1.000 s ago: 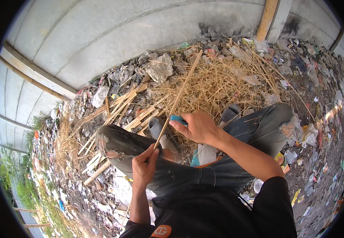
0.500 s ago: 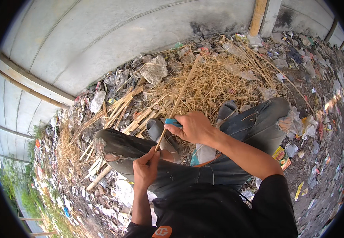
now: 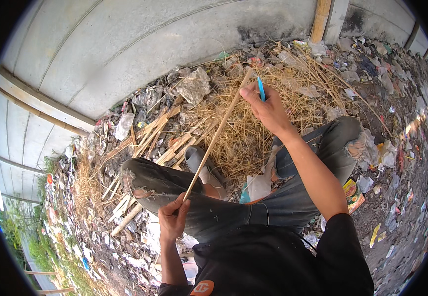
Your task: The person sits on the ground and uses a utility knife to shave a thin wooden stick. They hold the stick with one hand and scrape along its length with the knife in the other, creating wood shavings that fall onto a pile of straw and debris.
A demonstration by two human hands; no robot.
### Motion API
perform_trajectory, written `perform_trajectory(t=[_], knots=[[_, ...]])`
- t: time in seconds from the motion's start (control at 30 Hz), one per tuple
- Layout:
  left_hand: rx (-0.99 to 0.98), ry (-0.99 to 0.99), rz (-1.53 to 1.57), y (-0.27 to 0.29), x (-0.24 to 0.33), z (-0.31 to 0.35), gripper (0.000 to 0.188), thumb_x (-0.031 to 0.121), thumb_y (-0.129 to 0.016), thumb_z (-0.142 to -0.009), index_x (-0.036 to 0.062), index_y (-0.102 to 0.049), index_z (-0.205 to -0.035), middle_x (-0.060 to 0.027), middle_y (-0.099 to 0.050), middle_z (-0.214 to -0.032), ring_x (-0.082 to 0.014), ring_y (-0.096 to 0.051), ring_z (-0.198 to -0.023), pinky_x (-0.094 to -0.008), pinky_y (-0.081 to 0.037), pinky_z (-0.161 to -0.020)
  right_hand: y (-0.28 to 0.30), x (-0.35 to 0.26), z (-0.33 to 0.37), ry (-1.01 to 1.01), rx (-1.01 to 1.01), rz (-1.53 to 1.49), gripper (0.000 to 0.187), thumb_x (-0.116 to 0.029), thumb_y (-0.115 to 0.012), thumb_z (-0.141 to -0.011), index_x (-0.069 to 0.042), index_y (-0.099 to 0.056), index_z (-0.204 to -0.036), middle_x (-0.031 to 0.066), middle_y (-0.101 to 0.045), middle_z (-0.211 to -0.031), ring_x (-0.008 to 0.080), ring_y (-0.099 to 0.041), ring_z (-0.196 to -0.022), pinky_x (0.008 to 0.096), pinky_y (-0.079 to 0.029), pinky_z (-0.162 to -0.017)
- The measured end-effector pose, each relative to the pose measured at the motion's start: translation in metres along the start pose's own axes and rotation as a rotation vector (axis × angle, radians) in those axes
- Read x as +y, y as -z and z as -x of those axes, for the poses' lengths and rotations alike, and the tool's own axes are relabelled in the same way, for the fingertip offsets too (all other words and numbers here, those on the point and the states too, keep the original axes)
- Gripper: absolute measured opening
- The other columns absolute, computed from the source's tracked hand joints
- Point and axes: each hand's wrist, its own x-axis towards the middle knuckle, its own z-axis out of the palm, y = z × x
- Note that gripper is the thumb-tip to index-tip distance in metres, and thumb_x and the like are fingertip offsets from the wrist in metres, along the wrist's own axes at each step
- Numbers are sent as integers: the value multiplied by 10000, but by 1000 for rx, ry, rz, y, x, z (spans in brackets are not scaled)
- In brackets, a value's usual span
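Note:
My left hand [image 3: 173, 217] pinches the near end of a long, thin bamboo strip [image 3: 213, 143], which slants up and away over my crossed legs. Near the strip's far end is my right hand [image 3: 268, 108], closed on a small blue-handled knife [image 3: 260, 89] that points up and away. The thumb of that hand lies beside the strip; whether the knife's edge touches it, I cannot tell. Beyond and below the strip spreads a heap of pale bamboo shavings [image 3: 243, 148].
Split bamboo pieces [image 3: 172, 148] lie to the left of the shavings. A rough concrete chunk [image 3: 194, 86] sits near the grey panel wall [image 3: 174, 39]. Plastic litter covers the ground around my legs, and a bamboo post [image 3: 321, 22] stands against the wall.
My right hand has moved up and away along the strip with the knife, from near the left hand to the strip's far end. My left hand has shifted slightly down and left.

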Motion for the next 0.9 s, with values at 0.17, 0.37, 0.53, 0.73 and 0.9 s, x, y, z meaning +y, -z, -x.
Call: perform_trajectory(t=[0.17, 0.37, 0.53, 0.73, 0.9], knots=[[-16, -44, -38, -2, 14, -4, 308, 139, -734, -1014, 5, -750, -1291, 63, -557, -710, -25, -474, -672, -229, -384, -601, -11, 1, -3, 33, -51, -122, 358, -406, -700, -1041, -53, -733, -987, -103, -361, -564, 34, -309, -463, 273, -227, -450], [-21, -97, -76, -7, 16, -5, 308, 119, -744, -997, -7, -751, -1277, 35, -579, -709, -29, -485, -678, -240, -402, -608, 3, -6, -8, -190, -42, -443, 481, -474, -633, -1067, -28, -739, -923, -90, -297, -541, 54, -286, -449, 286, -222, -446], [-4, -91, -90, -11, 15, -9, 320, 115, -749, -991, -16, -744, -1283, 25, -592, -716, -34, -499, -685, -238, -410, -620, 3, -3, -4, -161, -54, -453, 515, -482, -577, -1095, -17, -746, -954, -87, -278, -550, 46, -262, -453, 285, -215, -446], [46, -193, -121, -18, 18, -16, 348, 148, -731, -1015, -19, -723, -1320, 25, -599, -714, -32, -519, -682, -228, -410, -619, -11, -10, 14, -154, -198, -363, 426, -398, -602, -1102, -20, -772, -1003, -100, -311, -549, 23, -254, -474, 270, -197, -461], [124, -67, -11, -42, 46, -31, 340, 192, -710, -1038, -4, -730, -1315, -22, -592, -675, -52, -525, -664, -250, -441, -615, -54, -3, 41, 153, -281, 101, 448, -431, -668, -1060, 4, -735, -975, -23, -475, -554, 98, -396, -473, 315, -325, -475]])
